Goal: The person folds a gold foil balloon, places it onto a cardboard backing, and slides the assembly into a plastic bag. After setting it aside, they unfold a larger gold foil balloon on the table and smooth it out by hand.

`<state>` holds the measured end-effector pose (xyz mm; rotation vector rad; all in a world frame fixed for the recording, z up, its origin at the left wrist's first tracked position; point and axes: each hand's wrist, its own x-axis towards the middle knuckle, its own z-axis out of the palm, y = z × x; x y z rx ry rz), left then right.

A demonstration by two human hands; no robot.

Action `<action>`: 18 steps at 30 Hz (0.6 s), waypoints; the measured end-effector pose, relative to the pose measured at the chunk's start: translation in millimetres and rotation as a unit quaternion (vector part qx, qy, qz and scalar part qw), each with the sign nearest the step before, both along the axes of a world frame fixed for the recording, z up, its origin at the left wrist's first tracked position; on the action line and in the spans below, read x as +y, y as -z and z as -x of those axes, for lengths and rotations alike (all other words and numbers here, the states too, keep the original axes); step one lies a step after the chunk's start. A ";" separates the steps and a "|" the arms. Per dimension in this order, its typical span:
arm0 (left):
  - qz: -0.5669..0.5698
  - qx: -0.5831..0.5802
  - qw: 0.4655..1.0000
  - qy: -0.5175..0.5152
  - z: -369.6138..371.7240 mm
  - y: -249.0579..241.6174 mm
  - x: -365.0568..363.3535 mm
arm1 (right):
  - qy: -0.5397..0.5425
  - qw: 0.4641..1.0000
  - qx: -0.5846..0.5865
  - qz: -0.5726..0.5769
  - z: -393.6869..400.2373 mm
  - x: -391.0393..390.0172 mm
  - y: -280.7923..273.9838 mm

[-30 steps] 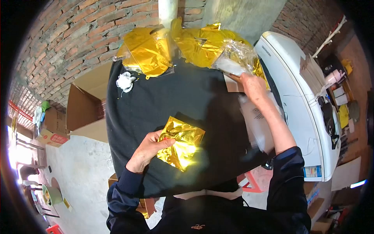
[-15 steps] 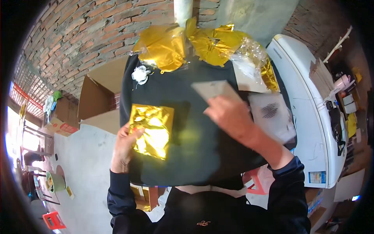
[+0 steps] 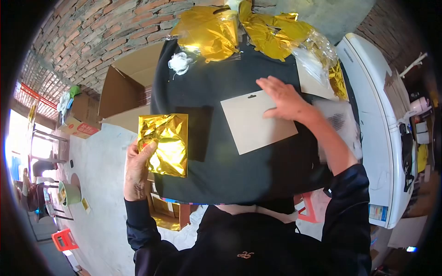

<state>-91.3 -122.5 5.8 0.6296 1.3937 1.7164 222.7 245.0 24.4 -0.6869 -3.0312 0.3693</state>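
Observation:
My left hand point(image 3: 140, 158) pinches the lower left side of a shiny gold foil packet point(image 3: 170, 138), thumb on top, and holds it up over the left side of the black-covered table point(image 3: 193, 184). A flat pale card point(image 3: 253, 131) with a hang hole near its top edge lies tilted on the black cover. Over the card's upper right part is my right hand point(image 3: 287, 101), fingers stretched and thumb apart. To the right of it, partly behind my forearm, lie clear plastic bags point(image 3: 338, 122) with dark print.
Gold foil sheets point(image 3: 212, 34) and crumpled clear plastic point(image 3: 324, 50) lie along the far edge, near a white tangle of string point(image 3: 180, 63). An open cardboard box point(image 3: 120, 94) stands at the left. A white fridge-like appliance point(image 3: 375, 138) borders the right side.
My right hand has laid the pale card down on the table and spread its fingers. My left hand has moved the gold packet left. The head view has shifted slightly.

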 end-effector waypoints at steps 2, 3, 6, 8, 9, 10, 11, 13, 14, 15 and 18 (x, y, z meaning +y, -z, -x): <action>0.005 -0.007 1.000 0.005 -5.4 -6.2 3.5 | 0.001 0.999 -0.028 0.017 5.9 -2.6 11.8; 0.007 -0.010 1.000 0.003 -6.5 -9.2 4.6 | -0.002 0.999 -0.041 0.025 11.2 -3.4 16.9; 0.006 -0.011 1.000 0.012 -7.0 -17.7 10.1 | -0.036 0.999 -0.032 -0.008 14.8 -8.0 22.9; -0.004 -0.018 1.000 0.018 -9.6 -26.1 17.6 | -0.058 0.997 -0.004 -0.041 17.6 -18.3 25.5; -0.012 -0.030 0.999 0.021 -14.7 -32.4 23.6 | -0.069 0.996 0.015 -0.058 17.8 -24.3 23.2; -0.036 -0.045 0.998 0.033 -18.6 -32.3 29.0 | -0.079 0.994 0.032 -0.073 21.6 -26.1 20.4; -0.037 -0.067 0.996 0.044 -20.3 -26.9 34.7 | -0.077 0.992 0.054 -0.086 33.9 -18.0 15.8; -0.043 -0.052 0.995 0.068 -34.9 -8.6 55.9 | -0.070 0.986 0.100 -0.113 74.2 11.5 -0.2; -0.036 -0.083 0.992 0.085 -41.2 -3.7 63.0 | -0.086 0.972 0.199 -0.088 92.8 16.6 -11.3; -0.029 -0.115 0.988 0.102 -47.0 -0.4 68.4 | -0.081 0.974 0.200 -0.070 113.2 22.4 -15.7; -0.038 -0.152 0.979 0.128 -56.1 9.6 78.5 | -0.075 0.973 0.214 -0.032 174.9 32.0 -13.9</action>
